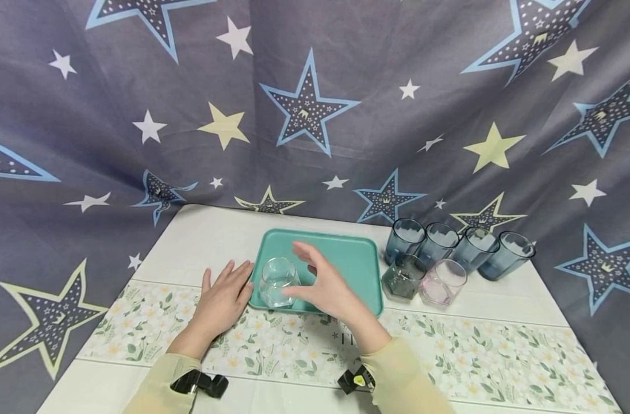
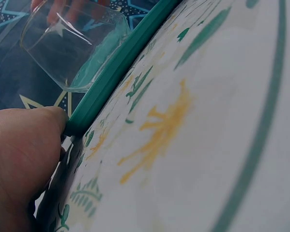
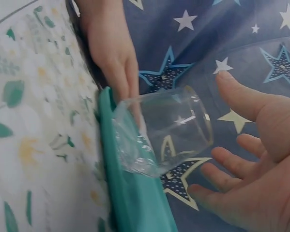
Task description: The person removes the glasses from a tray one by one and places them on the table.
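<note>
A clear drinking glass stands upright on the left part of a teal tray. My right hand is just right of the glass, thumb and fingers spread apart with nothing held. In the right wrist view a gap shows between that hand and the glass. My left hand lies palm down on the table with fingers extended, its fingertips at the tray's left edge. The left wrist view shows the thumb side of this hand against the tray's rim.
Right of the tray stand several blue glasses in a row. In front of them are a dark grey glass and a pink glass. A flowered strip crosses the white table. A star-patterned curtain hangs behind.
</note>
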Available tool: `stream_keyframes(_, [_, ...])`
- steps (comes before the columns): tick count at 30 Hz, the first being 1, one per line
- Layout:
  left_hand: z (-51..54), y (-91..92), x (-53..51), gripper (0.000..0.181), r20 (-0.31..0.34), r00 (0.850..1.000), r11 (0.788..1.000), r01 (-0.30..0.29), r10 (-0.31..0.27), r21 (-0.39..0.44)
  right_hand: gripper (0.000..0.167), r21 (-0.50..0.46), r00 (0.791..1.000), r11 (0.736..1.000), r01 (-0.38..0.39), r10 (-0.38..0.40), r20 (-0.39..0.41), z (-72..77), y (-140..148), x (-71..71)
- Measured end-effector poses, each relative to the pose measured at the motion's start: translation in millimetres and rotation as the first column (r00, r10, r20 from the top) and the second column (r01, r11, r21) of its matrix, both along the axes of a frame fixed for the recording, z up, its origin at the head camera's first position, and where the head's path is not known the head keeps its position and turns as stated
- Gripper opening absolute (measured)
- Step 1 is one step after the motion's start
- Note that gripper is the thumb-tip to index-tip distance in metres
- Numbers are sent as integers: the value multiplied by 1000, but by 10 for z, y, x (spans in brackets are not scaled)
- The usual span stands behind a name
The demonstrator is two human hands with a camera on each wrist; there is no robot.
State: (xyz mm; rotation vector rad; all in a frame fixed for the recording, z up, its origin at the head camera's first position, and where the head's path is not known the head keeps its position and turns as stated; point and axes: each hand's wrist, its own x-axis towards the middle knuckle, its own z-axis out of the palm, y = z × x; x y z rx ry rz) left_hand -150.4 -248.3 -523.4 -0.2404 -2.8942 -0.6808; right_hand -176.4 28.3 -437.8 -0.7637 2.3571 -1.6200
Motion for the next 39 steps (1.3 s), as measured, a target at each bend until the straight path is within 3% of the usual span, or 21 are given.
stream_keyframes(13, [40, -8, -21, 54, -2, 1000, 1000, 2, -2, -2, 100, 14, 999, 1000, 27, -27, 32, -258, -170, -9])
stream_keyframes(27, [32, -6, -25, 54, 7, 1000, 1000, -5, 5, -14, 103, 97, 995, 993, 72, -78, 60, -380, -234, 12])
stream_keyframes(39, [19, -2, -9, 54, 0, 1000, 1000, -8, 8, -9, 97, 114, 995, 990, 87, -93, 41, -413, -243, 31])
